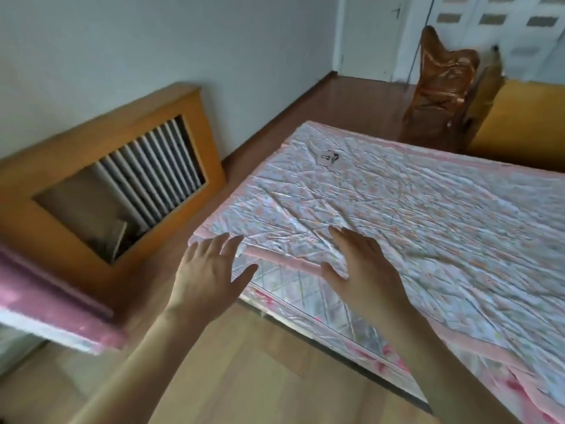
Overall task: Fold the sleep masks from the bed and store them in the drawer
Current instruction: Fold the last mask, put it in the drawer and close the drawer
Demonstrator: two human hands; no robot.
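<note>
Two hands, left hand [208,270] and right hand [363,264], spread and empty, lower centre, over bed [428,215] edge. One small item, probably a sleep mask [328,157], upper centre, well apart. Risk: long reach drags the crumpled cover, shifting the mask.

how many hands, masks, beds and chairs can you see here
hands: 2 (left hand, right hand, both open and empty)
masks: 1 (small mask far up the bed)
beds: 1 (bed)
chairs: 1 (chair beyond the bed)
total: 5
</note>
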